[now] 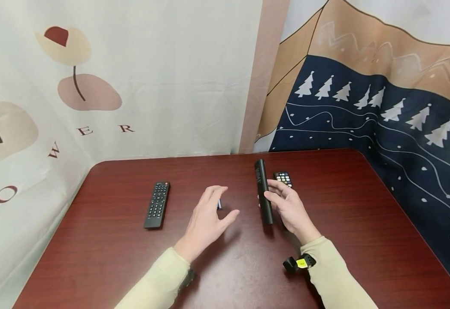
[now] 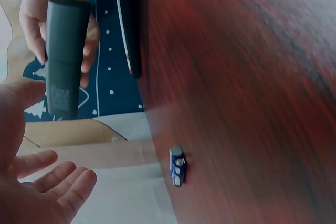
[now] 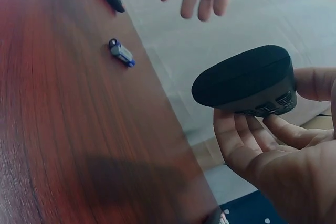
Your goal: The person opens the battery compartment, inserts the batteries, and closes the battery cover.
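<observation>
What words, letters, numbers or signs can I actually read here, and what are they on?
"O W E R": spaced red-brown letters on the white curtain.
Remote control lying at left: button markings too small to read.
Remote control in the right hand: markings on its casing too blurred.
Partly hidden remote control behind that hand: key markings too small.
Yellow wrist label: dark print, too small.

1. Left sleeve (image 1: 157,281): long, pale yellow-green, plain cloth, lightly creased, reaching the wrist.
2. Right sleeve (image 1: 335,272): long, matching colour, cuff edge slightly puckered.
3. Left wrist device (image 1: 187,279): dark, mostly hidden beneath the sleeve.
4. Right wrist device (image 1: 290,265): black, compact housing.
5. Label (image 1: 302,263) on same: bright yellow, dark print, illegibly small.
6. Left hand (image 1: 206,214), right hand (image 1: 290,209): ungloved.
</observation>
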`<state>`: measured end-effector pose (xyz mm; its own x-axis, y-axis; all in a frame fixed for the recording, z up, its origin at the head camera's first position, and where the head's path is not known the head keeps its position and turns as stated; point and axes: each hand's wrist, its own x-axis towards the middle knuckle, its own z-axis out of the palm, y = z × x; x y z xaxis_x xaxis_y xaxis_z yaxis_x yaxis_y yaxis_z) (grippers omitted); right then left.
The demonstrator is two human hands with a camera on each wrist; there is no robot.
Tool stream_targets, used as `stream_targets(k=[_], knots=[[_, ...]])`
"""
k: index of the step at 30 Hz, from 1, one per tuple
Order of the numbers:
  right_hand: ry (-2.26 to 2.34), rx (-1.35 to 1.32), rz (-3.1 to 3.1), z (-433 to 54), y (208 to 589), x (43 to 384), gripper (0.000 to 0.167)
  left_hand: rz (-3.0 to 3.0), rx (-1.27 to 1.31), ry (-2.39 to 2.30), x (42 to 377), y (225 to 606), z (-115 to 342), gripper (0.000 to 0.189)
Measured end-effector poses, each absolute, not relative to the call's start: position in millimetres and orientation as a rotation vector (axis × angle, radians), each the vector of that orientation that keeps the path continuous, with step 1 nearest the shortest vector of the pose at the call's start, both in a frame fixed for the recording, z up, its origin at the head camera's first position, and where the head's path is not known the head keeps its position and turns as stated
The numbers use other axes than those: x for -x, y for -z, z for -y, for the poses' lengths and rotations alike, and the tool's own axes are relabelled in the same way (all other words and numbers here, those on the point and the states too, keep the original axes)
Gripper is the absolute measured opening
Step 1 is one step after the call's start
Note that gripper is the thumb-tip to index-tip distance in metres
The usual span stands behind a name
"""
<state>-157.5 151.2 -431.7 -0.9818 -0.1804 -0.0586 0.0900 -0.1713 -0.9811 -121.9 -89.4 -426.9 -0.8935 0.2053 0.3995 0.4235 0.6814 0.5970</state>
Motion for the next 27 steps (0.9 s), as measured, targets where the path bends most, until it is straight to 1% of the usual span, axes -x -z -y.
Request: stream_targets(k=[13,19,27], knots=[[2.339,0.073,-1.786,-132.1,431.4,156.1,0.045,2.58,0.704,1.015,114.6,429.8,68.2,0.071],[2.379,0.05,-1.724,-124.6,432.3,156.0,0.044,2.573,0.768,1.009,109.8,430.1,60.0,0.069],[2.428,0.082,-1.663,-117.7,432.6,155.2,0.045,2.479,0.82,0.949,107.5,435.9,53.0,0.072]])
